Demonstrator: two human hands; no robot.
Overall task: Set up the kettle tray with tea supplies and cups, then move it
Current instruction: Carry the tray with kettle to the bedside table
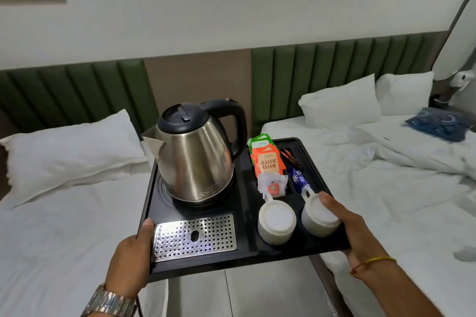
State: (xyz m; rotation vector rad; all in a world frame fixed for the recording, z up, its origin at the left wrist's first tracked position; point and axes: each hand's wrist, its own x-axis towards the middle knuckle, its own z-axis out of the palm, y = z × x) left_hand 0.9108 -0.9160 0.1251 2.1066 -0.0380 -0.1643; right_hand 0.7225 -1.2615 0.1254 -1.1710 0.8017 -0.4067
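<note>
A black kettle tray (pixel 244 257) is held up in the air between two beds. My left hand (pixel 134 257) grips its front left corner, thumb on top. My right hand (pixel 353 231) grips its front right edge, thumb resting against the right cup. A steel kettle (pixel 193 157) with a black lid stands on its base at the tray's left. Two white cups, one (pixel 277 221) left and one (pixel 318 216) right, sit upside down in round wells. Orange and green tea sachets (pixel 268 159), a small white sachet (pixel 274 184) and a blue sachet (pixel 298 179) lie in the back compartments.
A perforated metal drip plate (pixel 195 237) lies in the tray's front left. White beds with pillows flank the tray, one (pixel 64 201) left and one (pixel 386 188) right. A blue packet (pixel 438 123) lies on the right bed. A green padded headboard (pixel 334 69) lines the wall.
</note>
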